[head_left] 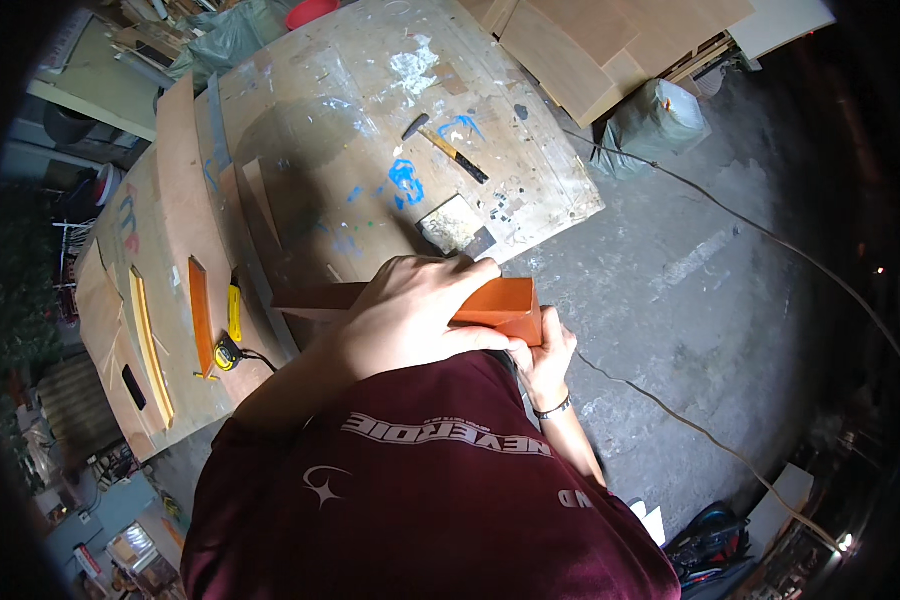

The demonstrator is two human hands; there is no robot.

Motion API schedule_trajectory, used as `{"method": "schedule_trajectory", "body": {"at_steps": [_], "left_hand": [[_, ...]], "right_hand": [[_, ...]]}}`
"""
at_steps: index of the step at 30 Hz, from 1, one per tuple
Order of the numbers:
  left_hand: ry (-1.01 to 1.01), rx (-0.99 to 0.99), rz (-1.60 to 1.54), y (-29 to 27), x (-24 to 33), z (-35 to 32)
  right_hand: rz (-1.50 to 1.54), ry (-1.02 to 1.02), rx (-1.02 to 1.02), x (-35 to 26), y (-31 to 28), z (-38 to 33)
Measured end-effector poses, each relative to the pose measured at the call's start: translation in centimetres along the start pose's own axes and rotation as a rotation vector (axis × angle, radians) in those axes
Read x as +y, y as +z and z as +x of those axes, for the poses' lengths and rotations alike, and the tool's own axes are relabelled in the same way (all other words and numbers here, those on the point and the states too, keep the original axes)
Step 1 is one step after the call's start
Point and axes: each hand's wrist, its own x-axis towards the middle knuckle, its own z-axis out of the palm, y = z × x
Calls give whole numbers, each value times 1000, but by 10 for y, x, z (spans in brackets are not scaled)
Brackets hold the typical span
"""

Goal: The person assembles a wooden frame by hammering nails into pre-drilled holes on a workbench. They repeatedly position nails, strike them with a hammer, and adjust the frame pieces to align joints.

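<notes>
Close against my dark red shirt is a long, orange-brown wooden piece (505,308) with a squared, box-like end pointing right. My left hand (405,310) grips it from above, fingers over the far side and thumb along the near face. At the squared end, my right hand (548,355) holds it from below and beside, its fingers partly hidden behind the wood. The piece's narrower part runs left, past my left wrist, over the worktable (370,220). Beyond it on the tabletop lies a hammer (448,150), near a whitish square block (455,224).
On the table's left lie a tape measure (227,353), a yellow utility knife (235,310), an orange-brown strip (200,315), a yellowish wood strip (150,345) and long thin boards (182,180). Plywood sheets (590,45) and a filled plastic bag (655,125) stand far right. A cable (770,232) crosses the concrete floor.
</notes>
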Motion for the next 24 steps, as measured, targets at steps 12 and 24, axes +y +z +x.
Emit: {"method": "schedule_trajectory", "body": {"at_steps": [12, 24], "left_hand": [[-171, -205, -228, 24, -19, -16], [71, -228, -798, -38, 4, -151]], "right_hand": [[-92, -294, -115, 36, -21, 15], [272, -1064, -292, -73, 12, 123]]}}
